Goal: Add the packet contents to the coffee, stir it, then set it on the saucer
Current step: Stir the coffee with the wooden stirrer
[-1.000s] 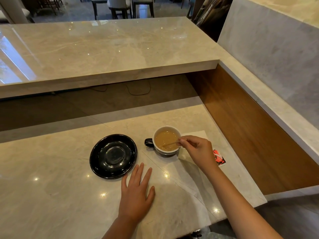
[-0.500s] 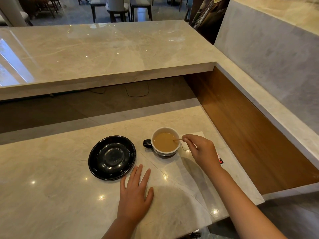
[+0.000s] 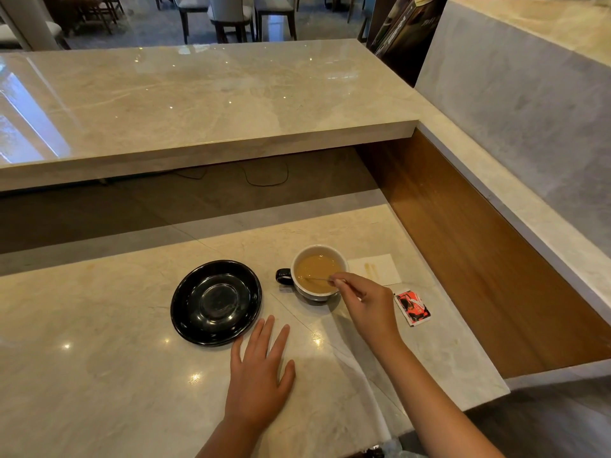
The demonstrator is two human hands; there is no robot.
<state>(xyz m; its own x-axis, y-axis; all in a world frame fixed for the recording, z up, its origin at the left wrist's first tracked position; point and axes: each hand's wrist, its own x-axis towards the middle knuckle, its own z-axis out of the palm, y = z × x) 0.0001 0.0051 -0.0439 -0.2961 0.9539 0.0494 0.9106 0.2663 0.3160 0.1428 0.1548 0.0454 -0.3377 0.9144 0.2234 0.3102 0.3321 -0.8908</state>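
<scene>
At lower centre, one thin wooden stirrer [image 3: 318,278] is pinched by the right hand [image 3: 367,304] in one white coffee cup [image 3: 318,272]. One glossy black saucer [image 3: 216,302] and one red packet [image 3: 412,307] flank it; the left hand [image 3: 258,378] is laid flat, fingers slightly spread.

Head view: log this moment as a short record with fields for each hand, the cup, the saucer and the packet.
right hand: pinching a thin stirrer whose tip is in the coffee
left hand: flat on the counter, holding nothing
cup: on the counter, handle toward the saucer, coffee light brown
saucer: black, nothing on it, left of the cup
packet: red, lying on the counter right of the right hand
napkin: white, stained, behind the cup
</scene>
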